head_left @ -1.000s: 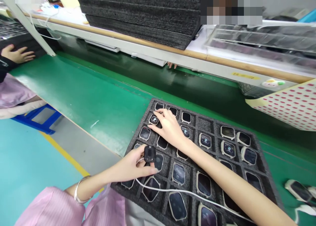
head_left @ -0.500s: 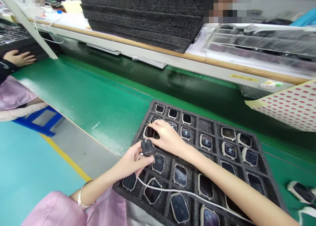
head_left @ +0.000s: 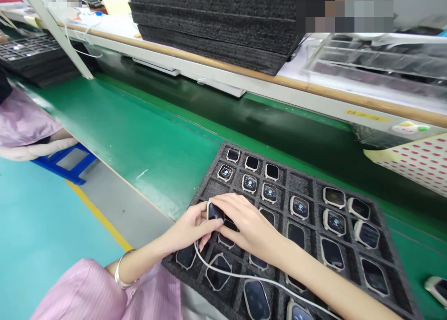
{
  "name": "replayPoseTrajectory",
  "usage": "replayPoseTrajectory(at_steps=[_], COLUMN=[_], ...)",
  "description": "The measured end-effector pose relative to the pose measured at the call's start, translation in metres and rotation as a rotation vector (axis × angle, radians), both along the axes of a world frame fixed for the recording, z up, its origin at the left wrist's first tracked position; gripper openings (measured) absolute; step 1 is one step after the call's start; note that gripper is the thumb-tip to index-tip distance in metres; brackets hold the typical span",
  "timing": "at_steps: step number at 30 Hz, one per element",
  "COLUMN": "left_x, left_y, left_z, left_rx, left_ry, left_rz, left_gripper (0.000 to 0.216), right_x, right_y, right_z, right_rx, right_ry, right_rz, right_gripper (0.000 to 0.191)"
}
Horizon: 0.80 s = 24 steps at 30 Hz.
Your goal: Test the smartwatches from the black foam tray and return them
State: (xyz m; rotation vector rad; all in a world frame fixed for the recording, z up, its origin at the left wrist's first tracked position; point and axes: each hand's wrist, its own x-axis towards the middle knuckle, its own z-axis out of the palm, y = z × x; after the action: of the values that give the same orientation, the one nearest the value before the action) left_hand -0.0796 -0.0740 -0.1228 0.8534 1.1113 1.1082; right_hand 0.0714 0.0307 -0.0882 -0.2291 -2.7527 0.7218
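Observation:
A smartwatch case (head_left: 214, 212) without a strap, its dark screen facing up, is held between my two hands above the foam tray (head_left: 206, 275). My left hand (head_left: 192, 227) is closed, thumb along the watch's lower edge. A white cable (head_left: 240, 276) runs out from under it; the black square block on that cable is now hidden behind the watch and fingers. From the right, my right hand (head_left: 246, 222) grips the watch, covering its right part. Several more watch cases sit in the tray's compartments, some with lit dials, such as one watch (head_left: 249, 183) beyond my fingers.
The tray lies on a green worktop (head_left: 139, 133). Behind it a raised shelf (head_left: 195, 61) carries a stack of black foam (head_left: 216, 22) and a clear rack (head_left: 377, 59). At left are a co-worker's pink clothing (head_left: 28, 115) and a blue stool (head_left: 66, 164).
My right hand has lifted a watch from the tray's left column and brought it to the black block in my left hand. That compartment is now bare. The view has shifted slightly left.

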Motion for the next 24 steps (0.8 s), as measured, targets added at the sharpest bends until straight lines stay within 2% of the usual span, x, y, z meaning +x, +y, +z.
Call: replayPoseTrajectory(at_steps=[11, 24], left_x=[0.000, 0.000], left_y=[-0.004, -0.006], left_z=[0.006, 0.003], left_rx=[0.001, -0.016], left_ry=[0.008, 0.062], left_rz=[0.032, 0.015], left_gripper=[0.038, 0.036], right_x=[0.002, 0.005], right_y=[-0.009, -0.008], right_z=[-0.012, -0.023], right_rx=[-0.075, -0.161], right_ry=[0.192, 0.199], right_rz=[0.004, -0.028], right_gripper=[0.038, 0.042])
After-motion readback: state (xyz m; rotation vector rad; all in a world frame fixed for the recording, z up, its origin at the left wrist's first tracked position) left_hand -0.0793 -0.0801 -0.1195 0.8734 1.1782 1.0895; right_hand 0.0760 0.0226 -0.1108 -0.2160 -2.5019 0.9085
